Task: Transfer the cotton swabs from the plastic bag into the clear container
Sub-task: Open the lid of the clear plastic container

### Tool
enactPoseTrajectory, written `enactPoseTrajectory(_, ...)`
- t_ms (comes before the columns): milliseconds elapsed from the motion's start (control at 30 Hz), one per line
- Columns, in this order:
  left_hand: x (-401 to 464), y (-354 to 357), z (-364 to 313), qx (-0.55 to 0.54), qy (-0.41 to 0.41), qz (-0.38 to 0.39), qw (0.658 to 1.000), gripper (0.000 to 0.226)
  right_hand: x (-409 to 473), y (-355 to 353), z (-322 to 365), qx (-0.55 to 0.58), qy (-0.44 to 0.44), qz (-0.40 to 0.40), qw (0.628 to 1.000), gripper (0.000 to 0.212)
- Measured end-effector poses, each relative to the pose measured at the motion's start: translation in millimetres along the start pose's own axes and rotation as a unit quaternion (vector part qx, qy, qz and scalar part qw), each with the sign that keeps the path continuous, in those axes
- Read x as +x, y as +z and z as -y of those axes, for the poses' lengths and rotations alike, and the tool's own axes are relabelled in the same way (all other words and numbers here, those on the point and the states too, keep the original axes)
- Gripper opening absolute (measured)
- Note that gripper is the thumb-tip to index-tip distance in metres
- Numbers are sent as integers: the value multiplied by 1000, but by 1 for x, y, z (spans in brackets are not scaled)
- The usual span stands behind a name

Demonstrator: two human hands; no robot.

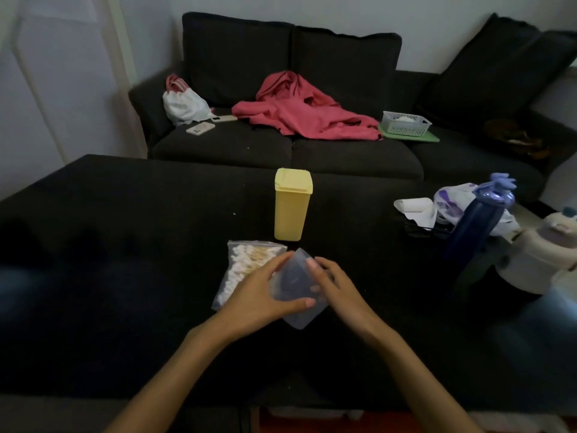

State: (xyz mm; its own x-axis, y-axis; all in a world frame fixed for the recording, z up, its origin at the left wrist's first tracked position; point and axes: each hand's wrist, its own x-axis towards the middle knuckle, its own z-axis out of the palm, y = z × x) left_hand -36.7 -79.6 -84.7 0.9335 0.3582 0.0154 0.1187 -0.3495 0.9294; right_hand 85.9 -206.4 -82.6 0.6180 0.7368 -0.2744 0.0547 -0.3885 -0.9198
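Note:
A clear plastic container is tilted just above the dark surface in the lower middle of the head view. My left hand grips its left side, thumb across the front. My right hand holds its right side with curled fingers. Directly left of the container, partly under my left hand, lies a clear zip bag of cotton swabs, with white tips and pale sticks showing through the plastic.
A yellow lidded box stands upright just behind the bag. At the right are a dark blue bottle, crumpled bags and a white jug. Beyond is a dark sofa with a pink garment, phones and a white basket.

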Motion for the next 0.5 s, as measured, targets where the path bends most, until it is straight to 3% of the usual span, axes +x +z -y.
enactPoseTrajectory(67, -7, -1, -3, -37, -3, -3, 999, 89, -8, 2, 0, 29, -32, 32, 999, 97)
enactPoseTrajectory(167, -16, -7, 3, -45, 1, -6, 999, 101, -17, 7, 0, -20, -66, 62, 996, 92)
enactPoseTrajectory(233, -19, -12, 7, -18, 2, -10, 1000, 108, -23, 10, 3, -30, -95, 80, 992, 78)
enactPoseTrajectory(367, -14, -19, 7, -63, 3, 36, 997, 88, -30, 10, 4, -35, -107, 89, 990, 39)
enactPoseTrajectory(433, -9, -21, 5, -75, -12, 67, 995, 81, -30, 10, 3, -71, -121, 75, 987, 40)
enactPoseTrajectory(500, -3, -21, 3, -72, -31, 91, 993, 83, -27, 9, -2, -99, -143, 48, 984, 55)
